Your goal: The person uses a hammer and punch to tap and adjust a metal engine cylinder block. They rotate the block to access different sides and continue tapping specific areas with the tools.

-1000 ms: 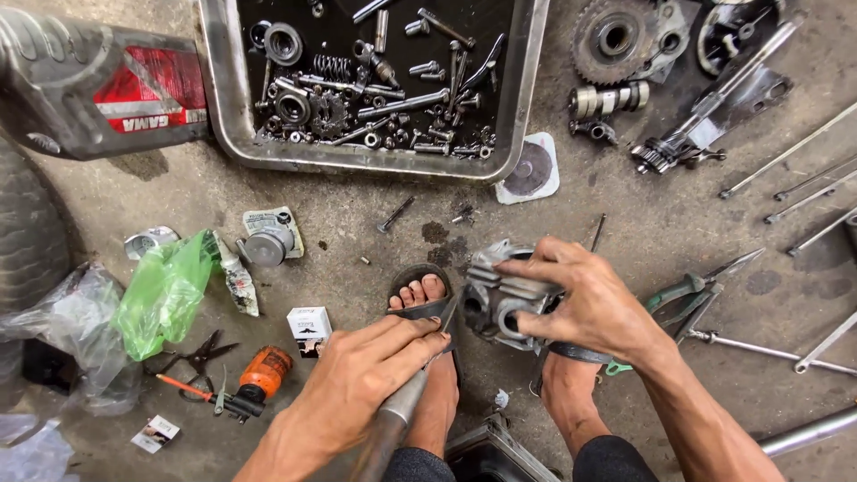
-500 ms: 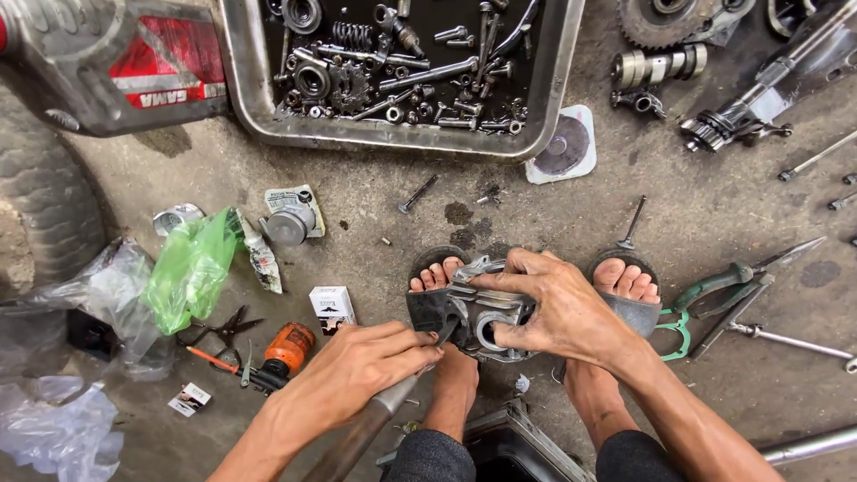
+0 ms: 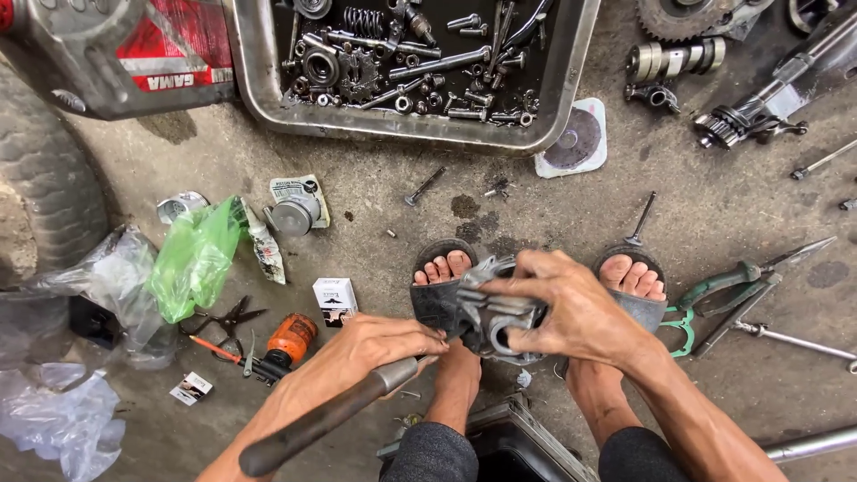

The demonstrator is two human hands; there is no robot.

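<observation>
Crouching over the concrete floor (image 3: 732, 357), the person clamps the right hand (image 3: 571, 308) on a grey engine part (image 3: 500, 312) between their feet, while the left hand (image 3: 370, 344) is closed on a dark metal bar (image 3: 312, 428) beside it.

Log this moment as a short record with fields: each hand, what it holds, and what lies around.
left hand: grips a dark metal bar, its tip at the engine part
right hand: clamps a grey engine part from above, between the feet
feet: in sandals, on stained concrete floor
tray: metal, full of bolts, springs, gears
left side: green plastic bag, small white box, orange tool
right side: green-handled pliers
</observation>
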